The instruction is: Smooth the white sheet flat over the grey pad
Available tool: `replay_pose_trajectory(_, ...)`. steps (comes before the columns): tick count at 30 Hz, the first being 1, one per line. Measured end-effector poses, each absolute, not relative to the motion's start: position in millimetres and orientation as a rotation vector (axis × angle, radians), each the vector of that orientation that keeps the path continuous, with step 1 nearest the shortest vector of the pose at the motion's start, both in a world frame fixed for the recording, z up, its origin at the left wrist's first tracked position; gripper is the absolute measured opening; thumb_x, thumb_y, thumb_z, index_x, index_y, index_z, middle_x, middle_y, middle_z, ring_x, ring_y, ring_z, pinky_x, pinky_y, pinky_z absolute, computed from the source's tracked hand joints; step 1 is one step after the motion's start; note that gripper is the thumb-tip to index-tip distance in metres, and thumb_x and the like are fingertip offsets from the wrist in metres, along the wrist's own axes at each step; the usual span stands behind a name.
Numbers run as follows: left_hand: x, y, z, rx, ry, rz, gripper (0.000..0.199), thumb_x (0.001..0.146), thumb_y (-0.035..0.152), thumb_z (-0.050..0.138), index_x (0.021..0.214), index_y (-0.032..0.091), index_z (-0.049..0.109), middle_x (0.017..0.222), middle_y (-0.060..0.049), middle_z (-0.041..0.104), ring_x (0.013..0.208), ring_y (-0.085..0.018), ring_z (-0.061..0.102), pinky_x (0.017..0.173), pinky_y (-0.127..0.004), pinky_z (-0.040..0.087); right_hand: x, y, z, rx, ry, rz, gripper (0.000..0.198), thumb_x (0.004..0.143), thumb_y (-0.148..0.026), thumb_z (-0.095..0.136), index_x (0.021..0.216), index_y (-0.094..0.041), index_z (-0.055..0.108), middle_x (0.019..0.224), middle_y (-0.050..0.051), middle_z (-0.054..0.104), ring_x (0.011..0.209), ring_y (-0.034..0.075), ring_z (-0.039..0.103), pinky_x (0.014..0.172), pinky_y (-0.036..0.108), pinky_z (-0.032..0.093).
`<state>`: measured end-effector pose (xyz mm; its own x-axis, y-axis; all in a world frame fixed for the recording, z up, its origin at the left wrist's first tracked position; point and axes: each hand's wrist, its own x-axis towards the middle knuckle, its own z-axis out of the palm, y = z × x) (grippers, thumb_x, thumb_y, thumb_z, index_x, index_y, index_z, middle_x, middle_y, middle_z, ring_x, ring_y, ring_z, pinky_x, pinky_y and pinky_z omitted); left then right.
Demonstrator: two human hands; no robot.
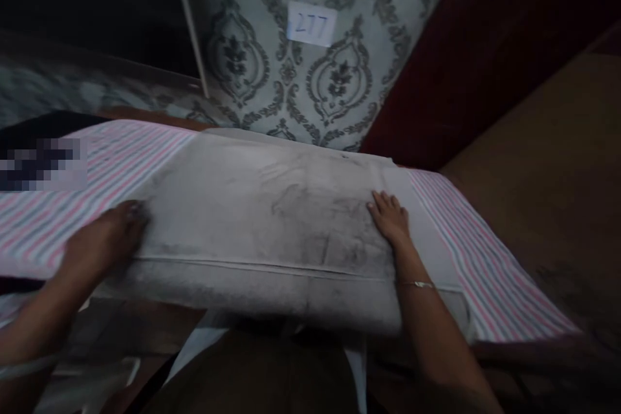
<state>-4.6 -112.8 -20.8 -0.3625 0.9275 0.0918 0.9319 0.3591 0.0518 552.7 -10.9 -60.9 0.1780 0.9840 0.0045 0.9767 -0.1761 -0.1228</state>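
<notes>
A grey plush blanket (pixel 272 200), folded into a wide flat stack, lies across a table covered with a striped cloth (pixel 466 233). Darker brushed marks show in its pile, and its folded front edge hangs toward my body. At the blanket's left edge, my left hand (pixel 109 239) is closed with curled fingers, partly blurred and dark. My right hand (pixel 391 217) lies flat on top near the right side, fingers spread and palm down. The forearm below it crosses the blanket's front edge.
Patterned wallpaper with a paper label (pixel 312 24) reading 277 rises behind the table. A dark panel (pixel 97 6) is at upper left, and a dark red surface (pixel 436 65) stands at the right. A dark cloth lies at the table's far left.
</notes>
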Motion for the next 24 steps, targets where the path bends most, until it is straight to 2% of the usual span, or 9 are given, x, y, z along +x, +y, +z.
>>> replay_pose_trajectory(4, 26, -86, -13, -1.983, -2.221, -0.361, 0.07, 0.087, 0.062, 0.022, 0.136, 0.022, 0.052, 0.128, -0.012, 0.059, 0.122, -0.038, 0.057, 0.103, -0.059, 0.049, 557, -6, -63, -2.327, -1.931, 0.08, 0.061, 0.106, -0.052, 0.021, 0.161, -0.029, 0.034, 0.17, 0.004, 0.03, 0.156, 0.031, 0.022, 0.123, 0.057, 0.023)
replay_pose_trajectory(7, 90, -66, -16, -2.462, -1.821, -0.633, 0.059, 0.087, 0.059, 0.034, 0.127, 0.025, 0.06, 0.131, -0.009, 0.062, 0.125, -0.034, 0.057, 0.112, -0.054, 0.046, 560, -5, -64, -2.305, -1.935, 0.094, 0.061, 0.106, -0.052, 0.021, 0.162, -0.029, 0.033, 0.17, 0.005, 0.029, 0.157, 0.031, 0.02, 0.123, 0.058, 0.023)
replay_pose_trajectory(11, 187, -67, -30, -3.046, -1.173, -0.469, 0.047, 0.093, 0.046, 0.047, 0.131, 0.023, 0.062, 0.143, -0.011, 0.059, 0.129, -0.031, 0.056, 0.11, -0.049, 0.047, 562, -6, -62, -2.258, -1.922, 0.113, 0.059, 0.107, -0.05, 0.024, 0.161, -0.03, 0.034, 0.169, 0.004, 0.031, 0.156, 0.031, 0.021, 0.122, 0.06, 0.022)
replay_pose_trajectory(15, 235, -80, -44, -3.061, -0.856, -0.31, 0.038, 0.094, 0.037, 0.057, 0.127, 0.018, 0.063, 0.135, -0.015, 0.062, 0.126, -0.032, 0.056, 0.106, -0.049, 0.049, 563, -8, -59, -2.236, -1.914, 0.148, 0.058, 0.107, -0.048, 0.026, 0.161, -0.028, 0.035, 0.17, 0.005, 0.03, 0.156, 0.032, 0.021, 0.123, 0.059, 0.021)
replay_pose_trajectory(19, 239, -88, -54, -2.915, -0.767, -0.325, 0.027, 0.099, 0.024, 0.049, 0.118, 0.017, 0.067, 0.128, -0.014, 0.065, 0.121, -0.029, 0.057, 0.102, -0.044, 0.05, 563, -9, -57, -2.228, -1.914, 0.147, 0.056, 0.108, -0.045, 0.027, 0.16, -0.027, 0.037, 0.169, 0.004, 0.031, 0.156, 0.032, 0.021, 0.124, 0.057, 0.021)
replay_pose_trajectory(24, 238, -97, -62, -2.788, -0.555, -0.461, 0.03, 0.099, 0.008, 0.04, 0.104, 0.014, 0.069, 0.114, -0.011, 0.07, 0.105, -0.023, 0.061, 0.09, -0.037, 0.053, 563, -9, -58, -2.187, -1.899, 0.119, 0.053, 0.108, -0.042, 0.03, 0.157, -0.027, 0.043, 0.167, 0.005, 0.035, 0.155, 0.031, 0.026, 0.123, 0.056, 0.024)
